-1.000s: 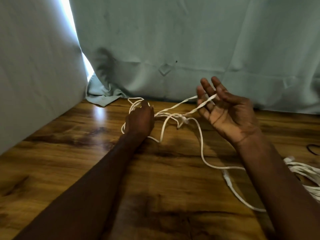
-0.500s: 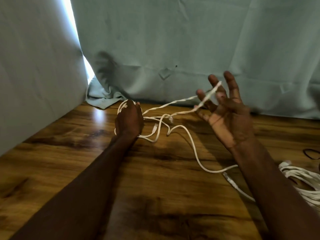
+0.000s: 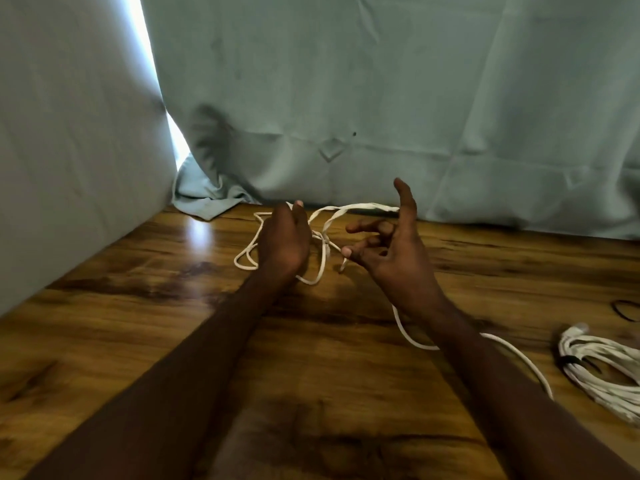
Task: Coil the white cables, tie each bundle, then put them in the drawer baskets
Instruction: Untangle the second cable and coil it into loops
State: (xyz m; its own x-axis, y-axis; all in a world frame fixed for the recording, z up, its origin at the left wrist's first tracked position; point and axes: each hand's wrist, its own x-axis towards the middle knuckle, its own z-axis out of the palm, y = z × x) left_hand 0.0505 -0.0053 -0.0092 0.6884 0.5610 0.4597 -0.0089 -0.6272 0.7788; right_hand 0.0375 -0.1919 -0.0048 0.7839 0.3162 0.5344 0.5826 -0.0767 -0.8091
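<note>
A loose white cable (image 3: 323, 258) lies in tangled loops on the wooden table (image 3: 138, 334) at the back middle. My left hand (image 3: 285, 242) is closed around its loops. A twisted strand runs from there to my right hand (image 3: 389, 251), which has it hooked over the raised index finger, the other fingers curled and spread. The cable's tail (image 3: 516, 355) trails under my right forearm toward the right. A second white cable bundle (image 3: 602, 368), coiled with a dark tie around it, rests at the right edge.
Pale green curtains (image 3: 381, 98) hang close behind and to the left of the table, with a bright gap between them. A thin black band (image 3: 627, 310) lies on the table at the far right. No drawer or basket is in view.
My two hands have come closer together. The right hand dropped and turned, with fingers curling in and the strand now over the index finger. The left hand shifted right with the loops.
</note>
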